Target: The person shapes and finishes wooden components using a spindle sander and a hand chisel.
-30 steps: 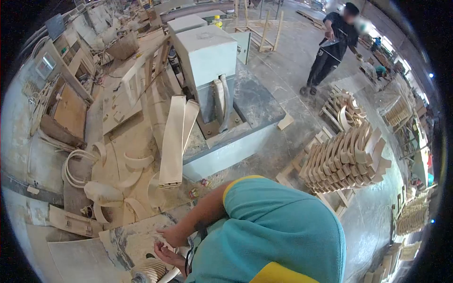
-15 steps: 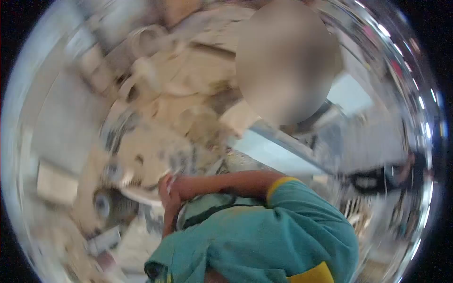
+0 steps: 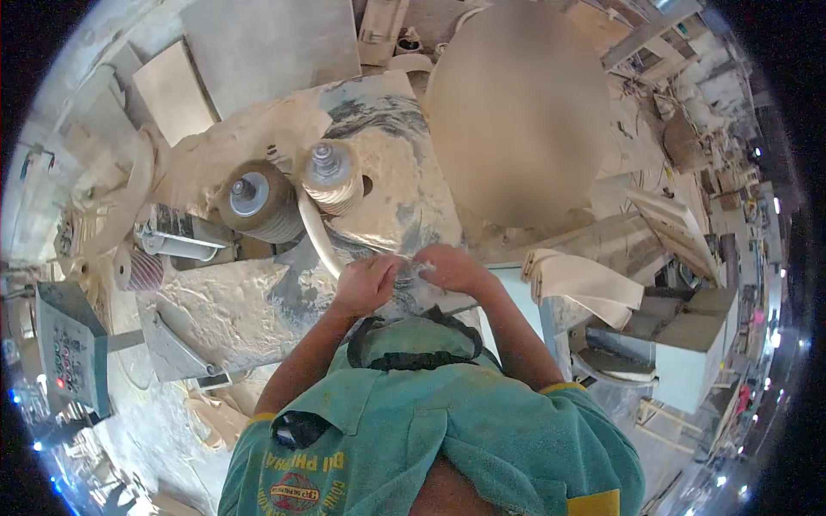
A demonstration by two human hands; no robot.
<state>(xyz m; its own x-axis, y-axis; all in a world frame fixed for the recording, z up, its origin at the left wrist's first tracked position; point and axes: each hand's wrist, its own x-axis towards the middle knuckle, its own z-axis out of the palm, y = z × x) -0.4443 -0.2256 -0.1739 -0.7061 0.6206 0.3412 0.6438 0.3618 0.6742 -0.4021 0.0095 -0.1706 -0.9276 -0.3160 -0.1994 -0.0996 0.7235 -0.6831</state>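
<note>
Both forearms reach forward over the dusty machine table [image 3: 391, 228]. My left hand [image 3: 367, 284] is closed at the near end of a pale curved wooden piece [image 3: 320, 236], whose far end lies between two upright sanding drums. The brown sanding drum [image 3: 260, 202] is on the left; the paler sanding drum [image 3: 332, 179] stands to its right, close to the piece. My right hand [image 3: 449, 268] sits just right of the left one, its fingers curled together. A whitish bit [image 3: 423, 267] shows at its fingertips; I cannot tell what that hand holds.
Several curved wooden parts [image 3: 585, 284] are stacked at the right, beside a grey metal box [image 3: 688, 348]. A control box [image 3: 73, 353] with buttons stands at the left. A striped roller [image 3: 142, 268] lies behind it. Boards [image 3: 176, 93] lean at the back.
The view has swung round and sharpened. My right forearm reached across to the left before; now both hands are together in front of my body, near the drums.
</note>
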